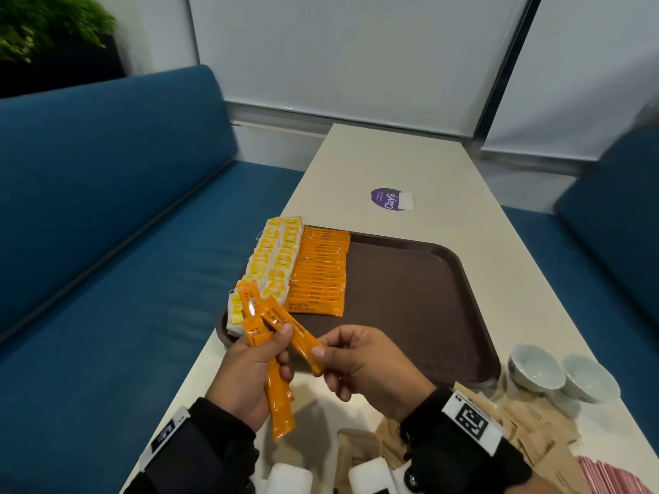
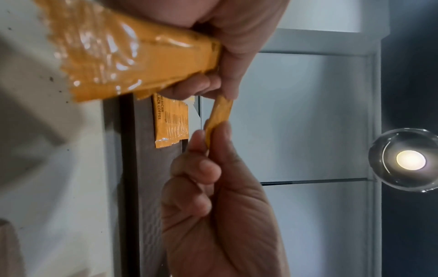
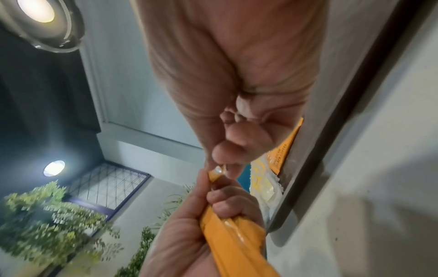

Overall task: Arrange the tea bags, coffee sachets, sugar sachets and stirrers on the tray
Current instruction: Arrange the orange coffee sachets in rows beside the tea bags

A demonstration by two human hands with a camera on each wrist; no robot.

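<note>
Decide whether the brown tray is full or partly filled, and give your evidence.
Partly filled. The brown tray holds yellow tea bags and a row of orange coffee sachets along its left side only; the rest shows bare surface.

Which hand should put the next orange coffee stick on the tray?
The right hand, probably. It already pinches one stick near the tray, while the left hand is busy gripping the bunch.

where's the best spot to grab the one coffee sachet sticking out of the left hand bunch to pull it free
By its free lower end, from the right side. The coffee sachet slants out of the bunch in the left hand, its long flat tail toward the right hand, which pinches that end between thumb and forefinger; pulling along its length probably slides it free.
</note>
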